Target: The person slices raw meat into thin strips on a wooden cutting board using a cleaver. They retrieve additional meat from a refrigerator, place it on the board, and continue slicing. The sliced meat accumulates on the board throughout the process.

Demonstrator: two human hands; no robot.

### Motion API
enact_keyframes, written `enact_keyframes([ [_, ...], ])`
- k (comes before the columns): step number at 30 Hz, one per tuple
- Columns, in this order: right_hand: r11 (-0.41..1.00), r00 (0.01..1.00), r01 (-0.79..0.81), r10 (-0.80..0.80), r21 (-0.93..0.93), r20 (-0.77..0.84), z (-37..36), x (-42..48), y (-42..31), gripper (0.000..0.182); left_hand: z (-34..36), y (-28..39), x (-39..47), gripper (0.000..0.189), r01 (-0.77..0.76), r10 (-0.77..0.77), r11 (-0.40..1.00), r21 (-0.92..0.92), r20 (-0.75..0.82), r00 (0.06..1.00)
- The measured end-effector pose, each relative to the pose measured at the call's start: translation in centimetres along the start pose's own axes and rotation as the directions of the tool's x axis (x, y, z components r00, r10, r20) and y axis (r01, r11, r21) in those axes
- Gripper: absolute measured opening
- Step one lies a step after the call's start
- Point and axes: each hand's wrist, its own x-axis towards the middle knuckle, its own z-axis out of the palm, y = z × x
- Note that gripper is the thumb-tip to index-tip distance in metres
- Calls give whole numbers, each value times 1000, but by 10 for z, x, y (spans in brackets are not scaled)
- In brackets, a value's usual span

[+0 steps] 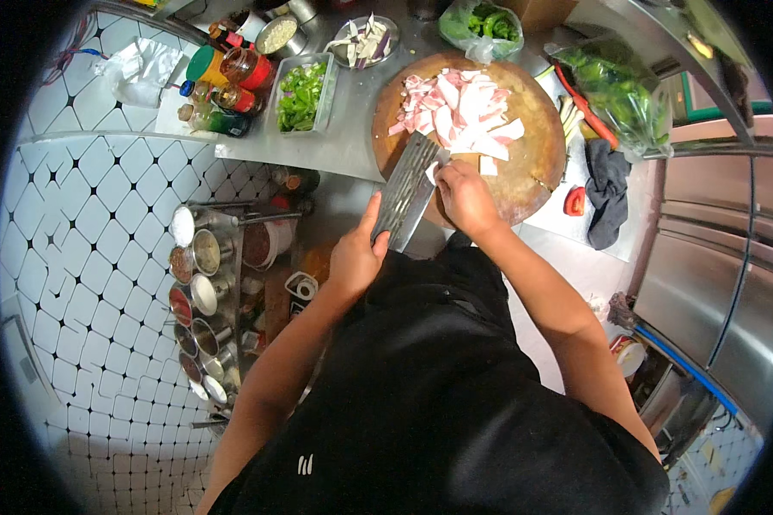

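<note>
My left hand holds a wide-bladed cleaver, its index finger stretched along the flat of the dark, mottled blade. The handle is hidden in the grip. Bunched at the blade's far side, the fingers of my right hand pinch a small pale piece of meat. Beneath both is a round wooden chopping block. Sliced pink and white raw meat is heaped on its far half, and one loose slice lies just beyond my right hand.
Left of the block are a plastic tub of chopped greens, sauce jars and a plate of cut eggplant. Bagged green peppers, a tomato piece and a dark cloth lie right. Seasoning pots stand lower left.
</note>
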Motion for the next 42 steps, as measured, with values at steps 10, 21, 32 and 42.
enact_keyframes([
  [10,914,969,-245,225,-323,-98,-8,14,2,21,-28,-55,26,74,379,-115,770,-514,471,874],
  [21,994,985,-88,77,-66,-154,28,-6,-34,11,-32,-111,28,76,281,-63,800,-530,392,918],
  [32,997,985,17,-29,-72,-170,34,-5,-20,10,-28,-109,32,74,176,61,773,-609,348,936],
  [42,997,985,-39,28,-63,-169,36,-9,-18,8,-26,-102,29,77,243,14,760,-603,389,921],
])
